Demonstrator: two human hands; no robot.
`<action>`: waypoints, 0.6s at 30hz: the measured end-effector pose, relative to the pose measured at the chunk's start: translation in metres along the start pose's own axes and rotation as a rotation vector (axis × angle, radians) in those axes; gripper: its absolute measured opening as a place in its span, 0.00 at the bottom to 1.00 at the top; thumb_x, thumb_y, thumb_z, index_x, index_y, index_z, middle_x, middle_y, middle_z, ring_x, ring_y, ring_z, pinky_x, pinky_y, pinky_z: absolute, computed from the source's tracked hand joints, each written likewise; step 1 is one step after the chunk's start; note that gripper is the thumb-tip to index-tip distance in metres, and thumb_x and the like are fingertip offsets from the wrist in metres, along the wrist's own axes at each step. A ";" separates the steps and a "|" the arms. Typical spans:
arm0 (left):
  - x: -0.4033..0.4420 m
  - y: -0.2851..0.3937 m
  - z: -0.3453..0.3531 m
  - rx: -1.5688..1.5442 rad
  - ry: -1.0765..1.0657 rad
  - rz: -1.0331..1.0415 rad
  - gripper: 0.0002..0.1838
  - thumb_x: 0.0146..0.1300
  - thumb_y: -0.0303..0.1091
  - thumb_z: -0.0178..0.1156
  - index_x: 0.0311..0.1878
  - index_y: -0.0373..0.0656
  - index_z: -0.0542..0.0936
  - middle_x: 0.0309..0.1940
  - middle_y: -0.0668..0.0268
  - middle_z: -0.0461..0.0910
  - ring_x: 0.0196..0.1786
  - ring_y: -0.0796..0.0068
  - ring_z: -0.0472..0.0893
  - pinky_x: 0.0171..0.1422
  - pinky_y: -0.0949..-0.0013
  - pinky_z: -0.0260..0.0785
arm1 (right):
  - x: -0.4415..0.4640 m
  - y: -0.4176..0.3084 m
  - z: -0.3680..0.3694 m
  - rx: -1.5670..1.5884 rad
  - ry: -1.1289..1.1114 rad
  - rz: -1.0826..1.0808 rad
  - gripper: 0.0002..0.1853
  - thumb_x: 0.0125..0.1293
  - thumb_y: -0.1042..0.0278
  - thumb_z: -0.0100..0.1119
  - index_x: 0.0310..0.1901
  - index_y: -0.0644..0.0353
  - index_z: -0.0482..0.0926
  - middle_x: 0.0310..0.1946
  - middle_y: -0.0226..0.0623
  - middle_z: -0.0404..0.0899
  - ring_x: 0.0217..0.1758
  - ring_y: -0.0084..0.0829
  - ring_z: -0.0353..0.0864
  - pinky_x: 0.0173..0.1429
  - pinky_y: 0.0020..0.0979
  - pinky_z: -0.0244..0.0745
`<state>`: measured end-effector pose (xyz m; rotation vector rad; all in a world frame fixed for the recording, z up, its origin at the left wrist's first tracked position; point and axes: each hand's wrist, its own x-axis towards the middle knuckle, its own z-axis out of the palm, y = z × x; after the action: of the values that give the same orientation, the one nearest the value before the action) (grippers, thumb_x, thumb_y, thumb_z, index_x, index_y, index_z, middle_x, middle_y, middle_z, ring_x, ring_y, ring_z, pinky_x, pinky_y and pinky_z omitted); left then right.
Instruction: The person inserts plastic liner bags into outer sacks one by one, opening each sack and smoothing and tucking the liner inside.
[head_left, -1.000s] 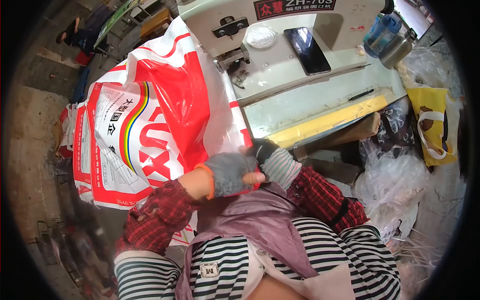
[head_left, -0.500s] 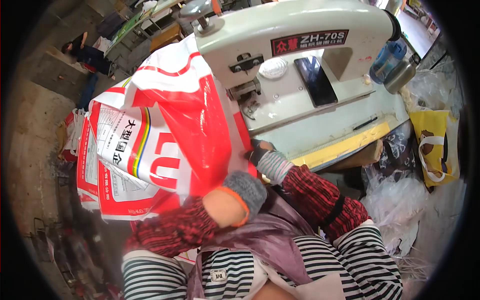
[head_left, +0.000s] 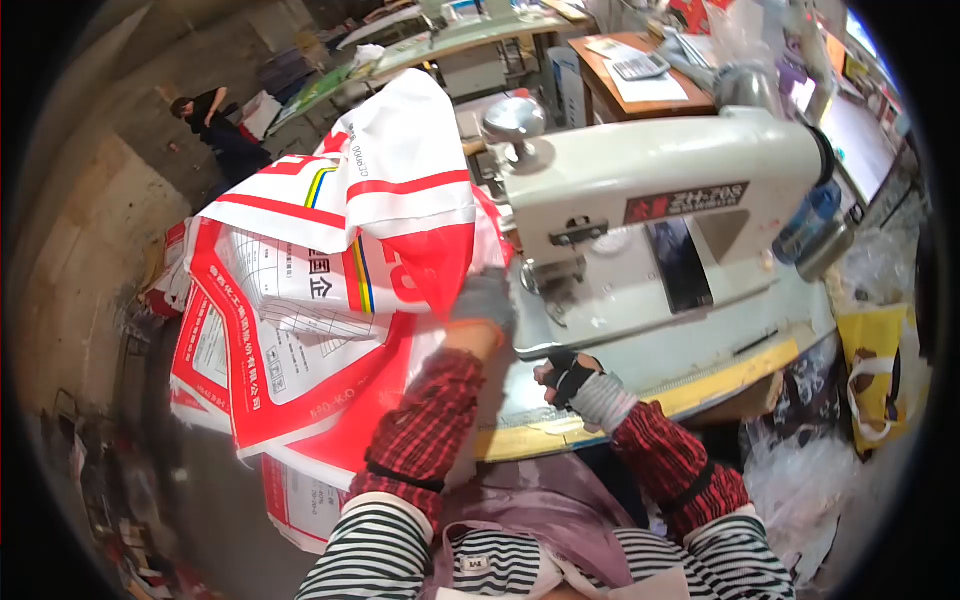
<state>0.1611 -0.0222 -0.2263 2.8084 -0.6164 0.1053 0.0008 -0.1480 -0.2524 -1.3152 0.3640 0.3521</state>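
Sack (head_left: 345, 265): ten o'clock; its loose folds may snag the machine (head_left: 600, 185).
Left hand (head_left: 485, 302): at sack, grip unclear.
Right hand (head_left: 583, 385): curled, grasp unclear.

The light is strongest at the upper right, where a patch washes out nearly white; the wall (head_left: 110, 190) and floor (head_left: 195, 490) at left fall dim; a small glare sits on the metal knob (head_left: 513, 118); the left hand (head_left: 485, 303) and the label (head_left: 690, 200) on the machine (head_left: 590, 180) look soft and smeared; the right hand (head_left: 582, 382) is crisper; wide-angle distortion bends straight edges; the corners go black.
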 end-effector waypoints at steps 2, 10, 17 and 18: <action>-0.013 0.020 -0.015 -0.015 -0.180 -0.067 0.15 0.55 0.39 0.56 0.43 0.41 0.76 0.38 0.47 0.79 0.42 0.47 0.79 0.48 0.53 0.71 | 0.016 0.004 0.000 -0.059 -0.015 -0.181 0.07 0.61 0.69 0.54 0.37 0.61 0.77 0.21 0.30 0.75 0.21 0.19 0.71 0.25 0.23 0.66; -0.117 0.027 0.025 -0.320 0.447 0.126 0.14 0.55 0.38 0.56 0.45 0.44 0.75 0.47 0.49 0.73 0.47 0.49 0.75 0.52 0.53 0.65 | 0.036 -0.083 0.058 0.075 0.056 -0.725 0.12 0.61 0.65 0.58 0.44 0.61 0.77 0.33 0.30 0.77 0.34 0.19 0.75 0.38 0.23 0.72; -0.192 -0.029 -0.093 -1.297 -1.235 0.136 0.13 0.65 0.37 0.49 0.41 0.38 0.79 0.36 0.63 0.81 0.39 0.63 0.79 0.41 0.69 0.72 | -0.044 -0.060 0.004 -0.943 0.126 -0.954 0.15 0.60 0.71 0.55 0.49 0.63 0.75 0.41 0.42 0.79 0.41 0.35 0.80 0.40 0.33 0.75; -0.189 -0.055 -0.115 -1.184 -0.977 0.163 0.15 0.65 0.39 0.50 0.45 0.37 0.78 0.41 0.61 0.80 0.42 0.63 0.79 0.45 0.67 0.72 | -0.062 -0.060 0.010 -0.625 0.062 -0.874 0.16 0.61 0.67 0.55 0.49 0.65 0.74 0.42 0.42 0.79 0.43 0.33 0.79 0.42 0.33 0.76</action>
<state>0.0116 0.1328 -0.1530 1.4973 -0.7233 -1.2130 -0.0268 -0.1536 -0.1707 -1.9522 -0.3178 -0.3482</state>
